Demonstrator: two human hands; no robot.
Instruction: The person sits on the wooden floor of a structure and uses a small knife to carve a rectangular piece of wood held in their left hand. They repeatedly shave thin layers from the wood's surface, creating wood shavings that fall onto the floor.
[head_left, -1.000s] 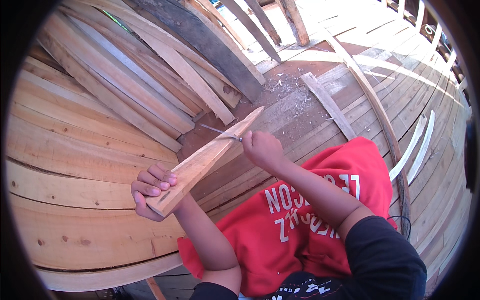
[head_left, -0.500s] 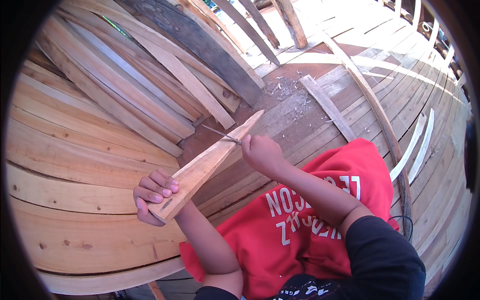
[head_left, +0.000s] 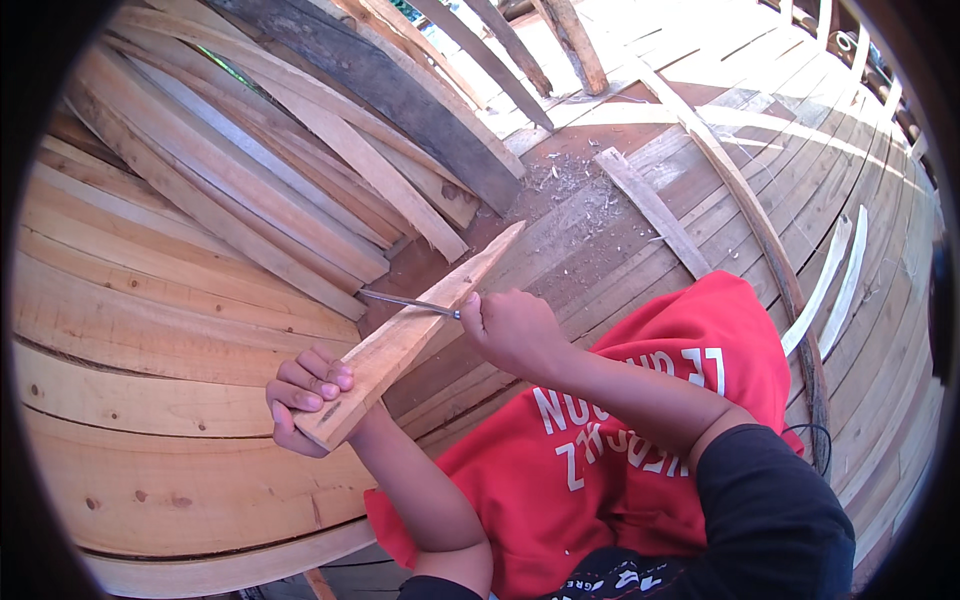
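My left hand (head_left: 303,390) is wrapped round the wide end of a tapered piece of wood (head_left: 390,362), its fingers lying over the top. The wood slants up and to the right and narrows to a point. In my right hand (head_left: 515,332), closed in a fist, is a knife; its handle is hidden inside the fingers. Thin and grey, the knife blade (head_left: 408,302) lies crosswise over the middle of the wood, and its tip juts past the left edge.
A red cloth (head_left: 640,400) with white lettering covers my lap. Several long boards (head_left: 270,180) lean at the upper left. Wood shavings (head_left: 575,190) litter the plank floor beyond the wood. A long curved strip (head_left: 735,180) and two pale strips (head_left: 828,275) lie to the right.
My right hand and the knife have moved down and left along the wood, from near its pointed end toward my left hand. My left hand's grip looks the same.
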